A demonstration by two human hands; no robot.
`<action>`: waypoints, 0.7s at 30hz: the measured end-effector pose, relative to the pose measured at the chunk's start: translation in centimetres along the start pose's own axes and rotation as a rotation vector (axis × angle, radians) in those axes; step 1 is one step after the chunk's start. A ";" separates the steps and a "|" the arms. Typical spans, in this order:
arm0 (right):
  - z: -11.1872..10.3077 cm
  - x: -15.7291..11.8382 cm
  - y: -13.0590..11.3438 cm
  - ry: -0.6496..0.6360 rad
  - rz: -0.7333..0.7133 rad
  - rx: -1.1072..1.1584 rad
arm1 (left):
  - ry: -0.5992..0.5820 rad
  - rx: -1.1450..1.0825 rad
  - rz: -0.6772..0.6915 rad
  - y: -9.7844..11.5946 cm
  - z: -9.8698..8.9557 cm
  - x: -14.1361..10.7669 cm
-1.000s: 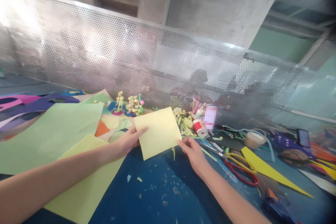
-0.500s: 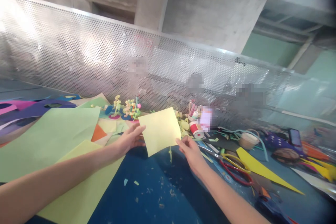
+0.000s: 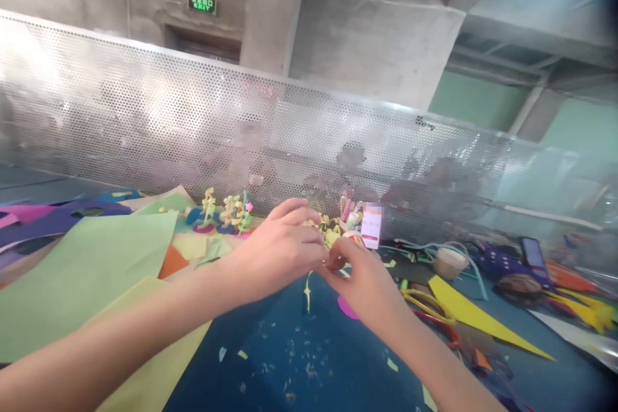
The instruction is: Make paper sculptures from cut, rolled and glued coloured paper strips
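Note:
My left hand [image 3: 284, 248] reaches in from the left with its fingers bent, the tips meeting my right hand [image 3: 362, 270] over the middle of the blue table. The right thumb and index finger are pinched together. Whatever lies between the fingertips is hidden or too small to name. Just below them is a thin pale-yellow paper piece [image 3: 308, 294] with a pointed shape. A magenta round piece [image 3: 348, 307] shows partly beside my right wrist. Small yellow pieces [image 3: 331, 232] lie behind the hands, partly covered.
Green paper sheets [image 3: 91, 264] and a yellow sheet [image 3: 159, 347] cover the left. Small paper figures [image 3: 207, 209] stand at the back. A lit phone [image 3: 371, 226] leans behind my right hand. Yellow-handled scissors [image 3: 427, 302], a yellow triangle [image 3: 483, 315] and a cup [image 3: 450, 262] are at right.
The pale-yellow square sheet is no longer seen in my hands. My left hand has moved right to meet the right hand. The magenta round piece has come into view.

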State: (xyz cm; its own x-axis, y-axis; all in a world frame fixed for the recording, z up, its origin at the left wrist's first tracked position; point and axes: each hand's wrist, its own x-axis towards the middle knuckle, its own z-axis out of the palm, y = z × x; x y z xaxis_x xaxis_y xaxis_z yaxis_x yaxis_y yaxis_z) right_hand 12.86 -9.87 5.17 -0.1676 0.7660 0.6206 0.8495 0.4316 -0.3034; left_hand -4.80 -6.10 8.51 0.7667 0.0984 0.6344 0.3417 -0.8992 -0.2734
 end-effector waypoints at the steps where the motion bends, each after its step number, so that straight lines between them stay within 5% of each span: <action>1: -0.6 0.0 -0.3 0.011 -0.007 -0.021 | -0.009 0.003 -0.006 0.1 -0.2 0.4; 7: -4.4 1.6 -2.4 0.045 -0.002 -0.060 | -0.026 -0.106 -0.028 -1.0 -2.7 2.2; 13: -8.1 4.0 -4.6 -0.001 0.006 0.092 | 0.072 -0.287 -0.258 -1.5 -6.3 3.6; 17: -8.0 4.5 -5.4 0.042 -0.025 0.142 | 0.106 -0.492 -0.438 -1.8 -7.1 2.8; 21: -6.2 4.7 -5.9 0.062 -0.033 0.141 | -0.021 -0.667 -0.548 -3.0 -6.7 1.6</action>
State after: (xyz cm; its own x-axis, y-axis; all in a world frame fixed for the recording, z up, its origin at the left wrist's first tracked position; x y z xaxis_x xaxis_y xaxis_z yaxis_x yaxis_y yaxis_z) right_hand 10.17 -11.73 14.35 -0.1588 0.7213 0.6741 0.7644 0.5220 -0.3784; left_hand -8.23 -6.13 15.23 0.5993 0.5932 0.5375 0.2803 -0.7845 0.5532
